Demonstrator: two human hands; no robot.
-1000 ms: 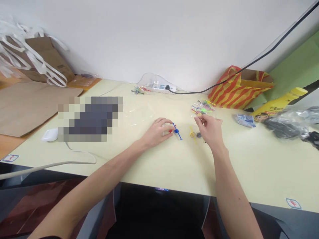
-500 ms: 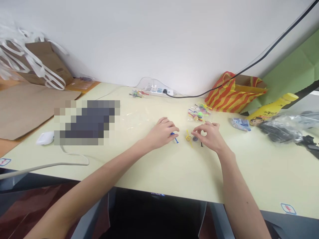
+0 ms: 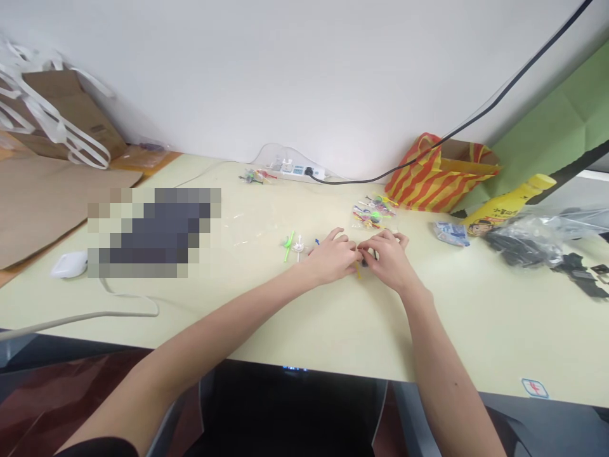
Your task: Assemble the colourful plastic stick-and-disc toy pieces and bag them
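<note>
My left hand (image 3: 333, 257) and my right hand (image 3: 387, 257) meet at the middle of the pale yellow table (image 3: 295, 317), fingertips pinched together over a small yellow plastic piece (image 3: 358, 270) and a dark round piece (image 3: 365, 260) between them. Which hand grips which piece is hidden by the fingers. A green stick piece (image 3: 288, 245) and a white small piece (image 3: 299, 246) lie just left of my left hand, and a blue tip (image 3: 317, 242) shows behind it. A clear bag of colourful small toy parts (image 3: 373, 212) lies just beyond my hands.
A red-and-yellow striped bag (image 3: 438, 178), a yellow bottle (image 3: 507, 206), a small blue packet (image 3: 450, 233) and black items in clear plastic (image 3: 537, 244) sit at the right. A power strip (image 3: 295, 170) lies by the wall. A white mouse (image 3: 70, 263) and brown paper bags (image 3: 61, 114) are left.
My left hand slid right off the blue piece and joined my right hand over the yellow and dark pieces. The green and white pieces came into view left of it.
</note>
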